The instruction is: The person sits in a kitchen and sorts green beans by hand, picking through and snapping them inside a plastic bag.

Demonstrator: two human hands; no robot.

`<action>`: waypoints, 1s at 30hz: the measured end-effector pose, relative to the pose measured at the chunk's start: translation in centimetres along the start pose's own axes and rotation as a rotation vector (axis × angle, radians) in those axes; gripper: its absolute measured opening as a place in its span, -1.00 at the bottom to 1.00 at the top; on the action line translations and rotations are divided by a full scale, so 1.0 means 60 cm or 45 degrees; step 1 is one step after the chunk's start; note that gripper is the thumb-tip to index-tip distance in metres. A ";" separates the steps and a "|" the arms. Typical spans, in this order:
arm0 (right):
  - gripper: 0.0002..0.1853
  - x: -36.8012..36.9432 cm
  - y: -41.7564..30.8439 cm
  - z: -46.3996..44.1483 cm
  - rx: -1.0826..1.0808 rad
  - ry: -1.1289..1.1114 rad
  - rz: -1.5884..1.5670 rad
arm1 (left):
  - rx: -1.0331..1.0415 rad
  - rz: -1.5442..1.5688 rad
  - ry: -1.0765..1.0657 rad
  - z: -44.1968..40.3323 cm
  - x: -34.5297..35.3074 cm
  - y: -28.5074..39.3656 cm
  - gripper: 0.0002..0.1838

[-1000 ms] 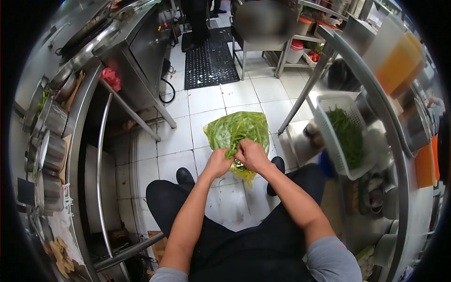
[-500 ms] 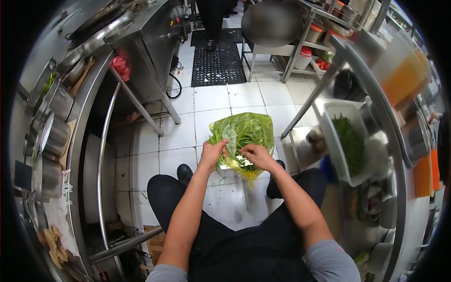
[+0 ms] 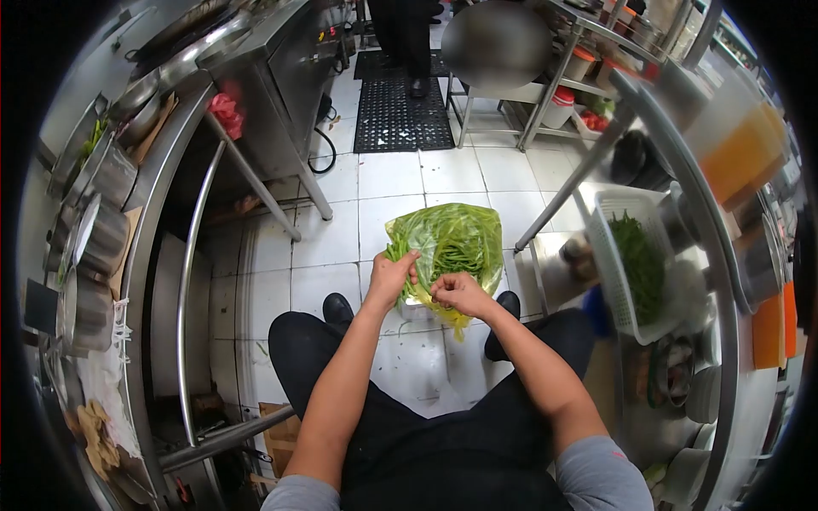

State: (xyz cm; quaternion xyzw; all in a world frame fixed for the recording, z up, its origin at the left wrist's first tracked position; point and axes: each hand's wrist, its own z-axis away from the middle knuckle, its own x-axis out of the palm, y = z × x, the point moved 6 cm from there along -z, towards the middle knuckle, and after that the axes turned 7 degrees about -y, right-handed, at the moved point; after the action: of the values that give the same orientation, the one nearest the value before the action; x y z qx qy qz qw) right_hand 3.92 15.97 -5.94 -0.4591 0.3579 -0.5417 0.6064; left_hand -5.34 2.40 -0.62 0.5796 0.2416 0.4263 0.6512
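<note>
A yellow-green plastic bag (image 3: 487, 223) lies open on the floor between my feet, with a heap of long thin green beans (image 3: 460, 258) showing inside. My left hand (image 3: 394, 279) is closed at the bag's left side around a bunch of the beans, whose ends poke out above the fingers. Over the near edge of the bag, my right hand (image 3: 463, 295) has its fingertips pinched together. What they hold, if anything, is too small to make out. Part of a pale container (image 3: 416, 312) shows beneath the bag's near side.
At right, a white plastic basket (image 3: 626, 308) of cut greens sits on a low shelf beside a metal rack post (image 3: 579, 166). Steel counters with pots (image 3: 88, 317) line the left. A black rubber mat (image 3: 400, 119) lies ahead, with a person's legs (image 3: 405, 43) on it.
My right hand has shifted slightly toward my left hand, and more beans show in the bag's opening. The person on the mat has moved a leg. The view has shifted slightly.
</note>
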 end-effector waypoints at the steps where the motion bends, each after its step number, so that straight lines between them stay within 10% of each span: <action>1: -0.87 0.001 0.000 0.000 0.019 -0.009 -0.025 | -0.001 0.002 0.006 0.000 -0.001 0.000 -0.79; 12: -0.78 -0.097 0.018 -0.011 -0.122 0.667 0.075 | 0.076 -0.049 0.015 0.009 0.013 0.016 -0.77; 14: -0.79 -0.119 -0.014 0.002 -0.211 0.897 0.575 | 0.072 -0.087 0.055 0.002 0.001 0.011 -0.77; 18: -0.83 -0.065 -0.065 0.014 -0.411 0.844 1.230 | 0.087 -0.084 0.121 -0.017 -0.021 -0.014 -0.76; 30: -0.87 -0.058 -0.006 -0.014 -0.174 0.733 1.574 | -0.030 0.039 -0.229 0.006 0.034 -0.005 -0.83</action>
State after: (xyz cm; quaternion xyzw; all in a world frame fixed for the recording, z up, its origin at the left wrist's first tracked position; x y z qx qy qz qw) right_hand 2.48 19.26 -6.10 -0.0453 0.7347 -0.1725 0.6545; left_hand -3.88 3.89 -0.47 0.6114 0.1682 0.3852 0.6705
